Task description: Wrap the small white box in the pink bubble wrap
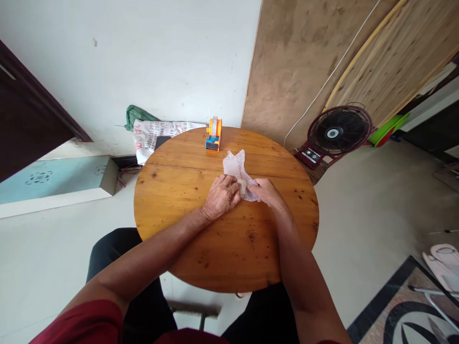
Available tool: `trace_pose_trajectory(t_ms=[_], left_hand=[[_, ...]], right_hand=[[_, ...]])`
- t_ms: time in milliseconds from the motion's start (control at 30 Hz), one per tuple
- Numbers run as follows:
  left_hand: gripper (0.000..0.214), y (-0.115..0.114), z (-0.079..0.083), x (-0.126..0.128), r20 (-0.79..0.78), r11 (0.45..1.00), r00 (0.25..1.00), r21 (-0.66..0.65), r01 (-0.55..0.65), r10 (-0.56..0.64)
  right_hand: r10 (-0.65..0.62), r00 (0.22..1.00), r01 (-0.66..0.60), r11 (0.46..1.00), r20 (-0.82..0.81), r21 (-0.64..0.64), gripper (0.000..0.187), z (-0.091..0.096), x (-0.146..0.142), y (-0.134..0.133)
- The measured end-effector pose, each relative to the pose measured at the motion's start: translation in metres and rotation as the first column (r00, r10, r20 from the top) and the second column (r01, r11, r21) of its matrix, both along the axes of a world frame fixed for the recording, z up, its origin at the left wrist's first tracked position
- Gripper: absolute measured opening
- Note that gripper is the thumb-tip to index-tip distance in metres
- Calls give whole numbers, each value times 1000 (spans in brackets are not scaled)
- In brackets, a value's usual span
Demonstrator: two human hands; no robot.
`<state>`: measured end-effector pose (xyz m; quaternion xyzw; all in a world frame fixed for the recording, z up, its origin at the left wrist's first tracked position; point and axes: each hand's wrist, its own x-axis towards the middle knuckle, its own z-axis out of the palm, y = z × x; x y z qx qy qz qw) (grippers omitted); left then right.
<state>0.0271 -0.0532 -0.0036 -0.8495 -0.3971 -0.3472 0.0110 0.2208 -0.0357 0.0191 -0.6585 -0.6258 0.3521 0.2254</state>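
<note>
A crumpled sheet of clear plastic wrap (234,166) lies on the round wooden table (186,215), its near end between my two hands. My left hand (221,196) rests knuckles up with its fingers curled onto the wrap's left side. My right hand (266,191) is closed on the wrap's right side, its fingertips tucked under the plastic. Both hands press the wrap against the tabletop near the middle of the table. What, if anything, is inside the wrap is hidden.
An orange and blue tape dispenser (214,135) stands at the table's far edge. A printed sack (154,136) and a green bag lie on the floor behind it. A black fan (337,131) stands at the right, wooden boards lean on the wall, sandals (444,260) lie on the rug.
</note>
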Motion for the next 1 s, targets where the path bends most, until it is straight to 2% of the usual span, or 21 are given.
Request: trace_pose_trajectory(t_ms=[167,400,600,800,1000], left_hand=[[22,0,0,0,8,1000,1000,-23,9,-9],[24,2,-3,0,-12,999,1000,-45,11,-12],[26,2,-4,-2,-34,1000,999,-28,12,-13],[28,2,2,-3,-57,998,998,-63,22,-26],[31,3,2,-4,-43,996,998,-83,32,-36]], right_hand=[[-43,999,45,996,-32,76,20,-7,-3,3],[-102,984,105,994,-148,14,23,0,-8,-2],[-79,950,77,997,-302,-19,28,9,-9,-6],[-61,905,80,996,-420,28,37,8,-17,-8],[-18,925,62,993,-380,103,36,9,-24,-11]])
